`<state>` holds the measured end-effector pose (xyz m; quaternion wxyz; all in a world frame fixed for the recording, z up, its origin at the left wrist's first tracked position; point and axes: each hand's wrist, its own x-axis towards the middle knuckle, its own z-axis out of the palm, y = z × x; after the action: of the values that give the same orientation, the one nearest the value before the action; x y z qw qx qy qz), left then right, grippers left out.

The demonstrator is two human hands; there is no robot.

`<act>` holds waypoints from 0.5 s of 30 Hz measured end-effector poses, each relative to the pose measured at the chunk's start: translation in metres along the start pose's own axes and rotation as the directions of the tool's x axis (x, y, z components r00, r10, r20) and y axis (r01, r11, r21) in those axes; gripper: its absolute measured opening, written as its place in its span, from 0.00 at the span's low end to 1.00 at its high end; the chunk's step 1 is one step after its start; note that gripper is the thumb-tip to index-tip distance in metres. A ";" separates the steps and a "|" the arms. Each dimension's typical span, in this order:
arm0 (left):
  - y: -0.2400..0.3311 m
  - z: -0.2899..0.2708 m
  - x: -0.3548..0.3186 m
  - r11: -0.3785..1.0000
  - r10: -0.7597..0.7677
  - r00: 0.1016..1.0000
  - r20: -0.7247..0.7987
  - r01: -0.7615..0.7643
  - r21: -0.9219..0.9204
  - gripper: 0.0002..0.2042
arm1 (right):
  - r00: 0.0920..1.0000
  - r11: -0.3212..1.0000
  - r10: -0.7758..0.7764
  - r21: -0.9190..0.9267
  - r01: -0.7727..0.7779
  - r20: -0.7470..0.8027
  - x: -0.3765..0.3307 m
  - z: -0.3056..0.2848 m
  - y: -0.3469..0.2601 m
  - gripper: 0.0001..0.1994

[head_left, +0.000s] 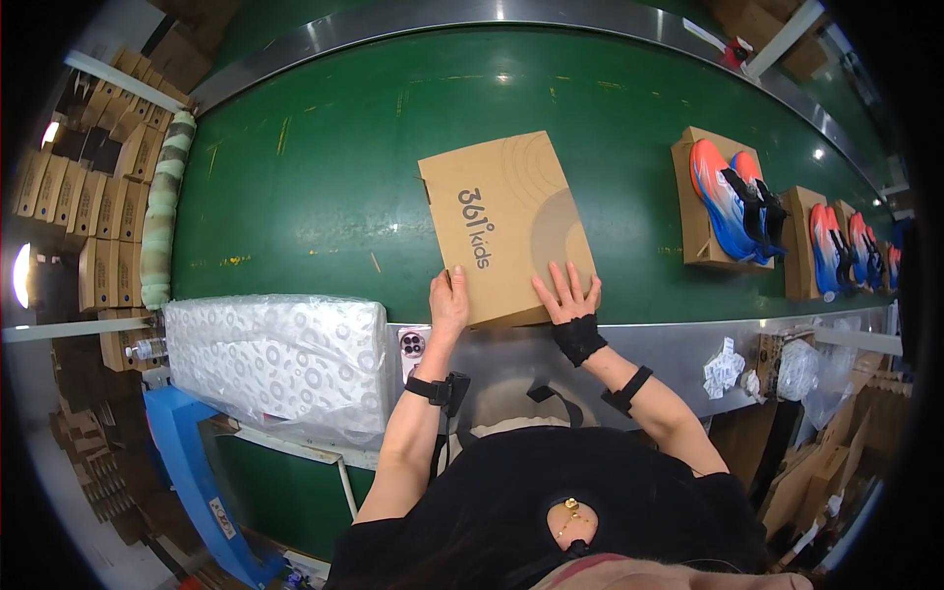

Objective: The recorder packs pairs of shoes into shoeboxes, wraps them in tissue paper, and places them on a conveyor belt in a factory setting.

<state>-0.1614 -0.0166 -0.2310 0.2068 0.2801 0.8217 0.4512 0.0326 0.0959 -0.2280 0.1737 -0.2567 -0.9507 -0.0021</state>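
A closed brown cardboard shoebox point(506, 221) with dark printing lies slightly askew on the green conveyor belt, its near end by the metal edge. My left hand point(449, 300) grips its near left side, the thumb along the lid's edge and the other fingers partly hidden. On the near right part of the lid, my right hand point(570, 297) rests with its fingers spread. Whatever the shoebox holds is hidden.
To the right, an orange and blue pair of sneakers point(733, 202) sits on a brown box, with several similar pairs beyond. A plastic-wrapped stack of patterned paper point(280, 364) lies left of me, beside a phone point(413, 346). Crumpled paper point(724, 369) lies on the metal ledge. Shelved boxes point(74, 202) stand far left.
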 end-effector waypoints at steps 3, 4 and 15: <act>0.011 0.009 -0.021 0.998 0.069 0.995 -0.074 -0.069 0.008 0.20 | 0.996 0.997 0.067 0.018 -0.068 0.057 -0.001 -0.008 0.005 0.28; -0.002 0.012 -0.025 0.996 0.071 0.993 -0.096 -0.065 0.065 0.20 | 0.998 1.000 0.010 0.023 -0.011 0.060 -0.009 -0.004 0.004 0.27; 0.011 -0.038 0.027 0.334 -0.166 0.845 0.509 0.534 -0.777 0.27 | 0.990 0.972 -0.106 0.201 0.123 -0.095 0.055 -0.064 -0.004 0.19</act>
<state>-0.2012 -0.0182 -0.2046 0.5549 0.0107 0.4408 0.7055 0.0071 0.1132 -0.1494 0.2385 -0.1819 -0.9509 0.0759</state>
